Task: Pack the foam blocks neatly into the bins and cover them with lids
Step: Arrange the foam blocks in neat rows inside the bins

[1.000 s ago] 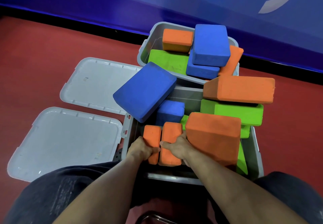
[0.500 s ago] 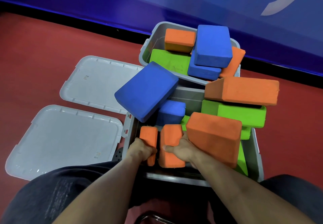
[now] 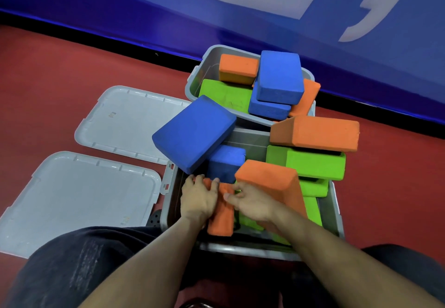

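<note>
Two lids (image 3: pixel 79 197) are lying on the red floor at left. Left hand (image 3: pixel 198 198) is resting over an orange block (image 3: pixel 221 218) in the near bin (image 3: pixel 168 201), fingers curled on its top. Right hand (image 3: pixel 252 203) is hanging beside it, fingers loosely bent, gripping nothing. Far bin (image 3: pixel 195 84) is sitting heaped behind.

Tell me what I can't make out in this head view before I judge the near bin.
- Near bin floor: hidden by the heaped blocks.
- Left hand fingertips: hidden over the upright orange block.
- Right hand grip: fingers blurred.
- Far bin near wall: behind the tilted blue block.
</note>
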Motion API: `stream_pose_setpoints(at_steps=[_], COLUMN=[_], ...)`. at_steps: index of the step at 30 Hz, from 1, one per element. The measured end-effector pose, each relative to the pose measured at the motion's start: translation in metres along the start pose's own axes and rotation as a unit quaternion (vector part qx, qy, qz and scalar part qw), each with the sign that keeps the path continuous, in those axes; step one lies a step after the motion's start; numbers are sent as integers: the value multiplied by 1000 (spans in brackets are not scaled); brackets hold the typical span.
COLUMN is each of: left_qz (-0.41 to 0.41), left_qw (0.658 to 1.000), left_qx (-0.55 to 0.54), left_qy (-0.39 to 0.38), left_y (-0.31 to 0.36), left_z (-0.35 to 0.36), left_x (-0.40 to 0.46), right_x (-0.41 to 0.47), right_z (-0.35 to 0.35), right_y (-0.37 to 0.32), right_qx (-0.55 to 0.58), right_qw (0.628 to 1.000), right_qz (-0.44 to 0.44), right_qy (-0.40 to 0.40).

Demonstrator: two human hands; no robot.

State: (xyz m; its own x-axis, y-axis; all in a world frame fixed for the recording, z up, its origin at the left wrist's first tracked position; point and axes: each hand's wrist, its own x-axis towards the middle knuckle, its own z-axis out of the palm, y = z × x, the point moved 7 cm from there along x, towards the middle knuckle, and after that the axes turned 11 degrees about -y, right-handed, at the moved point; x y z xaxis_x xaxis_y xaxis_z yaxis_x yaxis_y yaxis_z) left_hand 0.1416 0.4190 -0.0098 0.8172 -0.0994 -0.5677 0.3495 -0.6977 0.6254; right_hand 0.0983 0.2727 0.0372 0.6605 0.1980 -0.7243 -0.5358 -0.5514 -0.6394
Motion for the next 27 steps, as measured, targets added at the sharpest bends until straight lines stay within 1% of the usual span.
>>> stream_pose_setpoints(at_steps=[1, 2, 3, 4, 5, 6, 7, 11, 13, 15, 18, 21, 23, 25, 26, 27], left_qz=[7, 6, 4, 4, 6, 12, 23, 57, 55, 45, 39, 42, 42, 20, -4, -33], left_qw=[998, 993, 986, 983, 982, 984, 986, 987, 985, 985, 986, 985, 991, 998, 998, 990], left_qx=[-52, -109, -148, -158, -144, -119, -93, -6, 14, 4, 0, 50, 51, 5, -52, -134], left_qy=[-15, -46, -74, -98, -118, -130, -136, -150, -161, -165, -161, -159, -120, -55, -27, -5], left_y=[11, 24, 36, 50, 62, 75, 88, 117, 119, 115, 100, 82, 75, 71, 66, 59], left_z=[-1, -1, -2, -5, -7, -12, -18, -31, -29, -26, -21, -19, -24, -38, -45, -52], left_x=[-2, -5, -8, -10, -13, -19, -26, -45, -49, -49, -40, -27, -21, -16, -13, -11], right_x=[-10, -23, -35, -50, -61, -68, -69, -52, -46, -41, -38, -38, -37, -35, -34, -32], right_z=[-9, -19, -35, -52, -65, -75, -82, -88, -85, -83, -81, -82, -83, -82, -81, -81], right_y=[-13, -25, -36, -48, -51, -51, -45, 1, 16, 28, 33, 28, 19, 7, 0, -6], right_qx=[-11, -7, -27, -70, -131, -182, -209, -212, -205, -211, -250, -283, -282, -266, -255, -242], right_qw=[1000, 998, 993, 982, 968, 956, 954, 971, 973, 971, 959, 948, 947, 950, 951, 954], right_qz=[-25, -57, -97, -134, -147, -153, -136, -12, 15, 29, 35, 34, 17, -13, -29, -44], right_qy=[11, 24, 63, 117, 153, 170, 169, 107, 103, 111, 126, 141, 154, 166, 170, 171])
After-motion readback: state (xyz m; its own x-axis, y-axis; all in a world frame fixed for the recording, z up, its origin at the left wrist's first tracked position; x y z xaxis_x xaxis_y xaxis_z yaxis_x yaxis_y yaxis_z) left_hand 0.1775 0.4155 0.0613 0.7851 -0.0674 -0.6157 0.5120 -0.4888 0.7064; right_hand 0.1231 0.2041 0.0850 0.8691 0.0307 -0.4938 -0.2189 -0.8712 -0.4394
